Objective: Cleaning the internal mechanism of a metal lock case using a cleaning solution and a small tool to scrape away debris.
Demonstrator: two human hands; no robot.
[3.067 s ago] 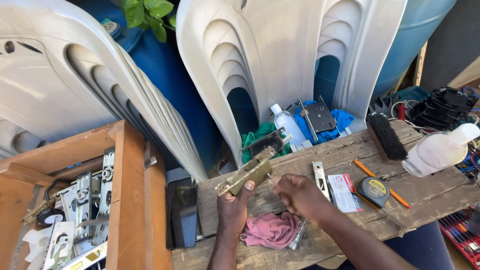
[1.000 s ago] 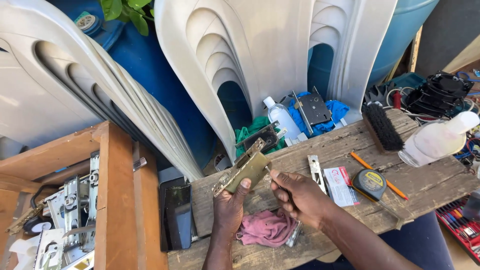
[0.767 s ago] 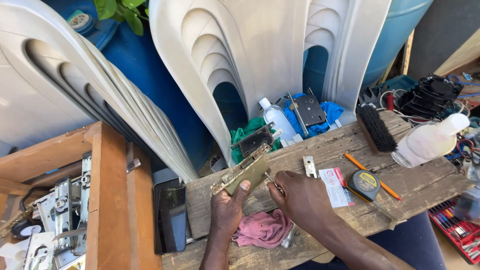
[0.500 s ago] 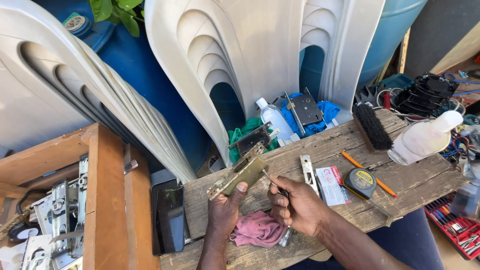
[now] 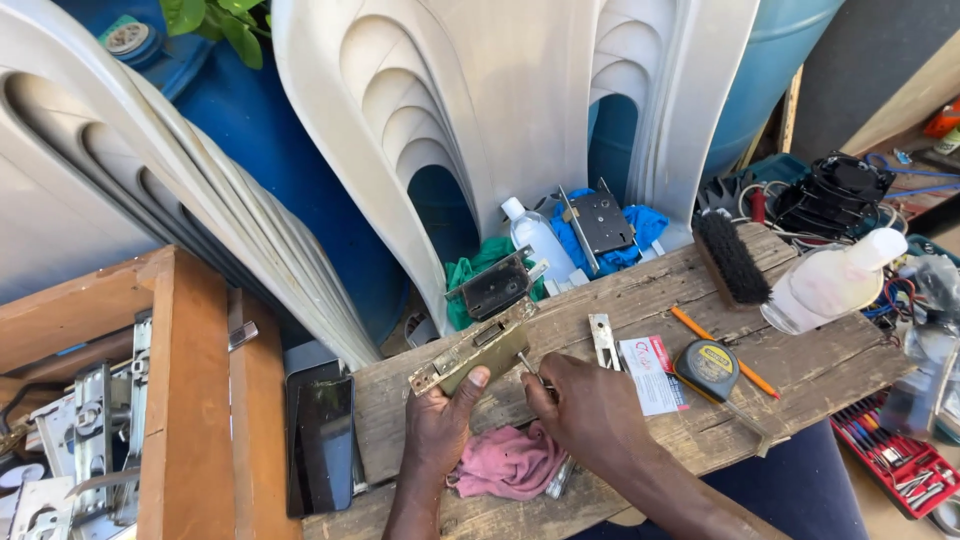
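My left hand (image 5: 440,425) grips a brass mortise lock body (image 5: 474,352), tilted with its faceplate up, over a rough wooden board (image 5: 800,385). My right hand (image 5: 590,410) is closed around a thin metal tool (image 5: 530,365) whose tip points at the lock's side. A pink rag (image 5: 505,463) lies on the board under both hands. A small metal strike plate (image 5: 603,340) rests just right of the lock.
On the board lie a printed card (image 5: 651,374), tape measure (image 5: 708,368), orange pencil (image 5: 723,350), black brush (image 5: 730,257) and white bottle (image 5: 832,281). More lock bodies (image 5: 597,220) sit behind by stacked white plastic chairs (image 5: 500,120). A wooden crate (image 5: 185,400) of locks stands left, a phone (image 5: 322,430) beside it.
The view has shifted slightly. My left hand keeps hold of the lock body while my right hand has brought the thin tool against its side.
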